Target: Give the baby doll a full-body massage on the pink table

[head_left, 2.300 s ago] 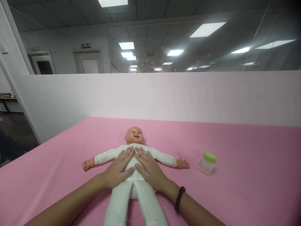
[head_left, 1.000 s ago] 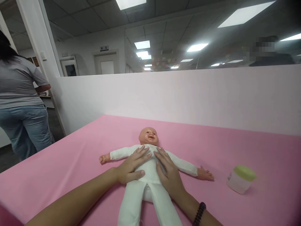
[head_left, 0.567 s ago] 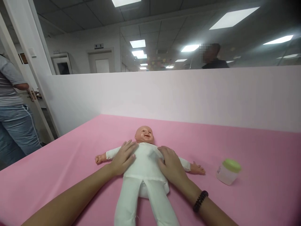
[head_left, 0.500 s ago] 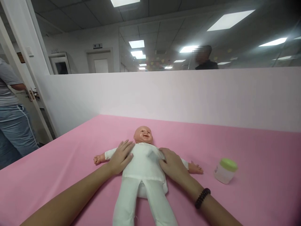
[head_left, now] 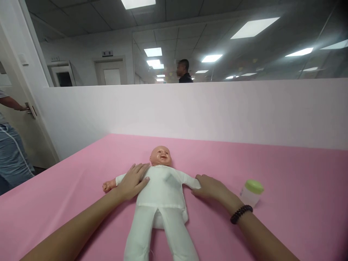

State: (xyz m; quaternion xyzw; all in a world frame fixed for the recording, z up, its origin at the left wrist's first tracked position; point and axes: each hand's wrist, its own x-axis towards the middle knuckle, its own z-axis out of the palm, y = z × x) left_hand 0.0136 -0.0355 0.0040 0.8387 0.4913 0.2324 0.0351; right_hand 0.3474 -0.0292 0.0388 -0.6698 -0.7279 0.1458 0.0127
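Note:
A baby doll (head_left: 161,188) with a hard, smiling head and a white cloth body lies on its back on a pink sheet (head_left: 223,232). Its legs point toward me and its arms spread sideways. My left hand (head_left: 133,182) lies open across the doll's upper arm and the side of its chest, fingers stretched out. Closed around the doll's other arm near the wrist is my right hand (head_left: 210,186), which hides the doll's hand on that side. A dark beaded bracelet (head_left: 241,214) circles my right wrist.
To the right stands a small jar (head_left: 252,190) with a green lid, partly behind my right wrist. A white half-wall (head_left: 190,112) borders the far side, with glass above. At left a person (head_left: 13,152) holds a door handle; another person (head_left: 185,74) is beyond the glass.
My right hand has slid outward from the doll's shoulder to its lower arm and grips there. My left hand stays put on the doll. The person at left has pulled the door nearer to closed.

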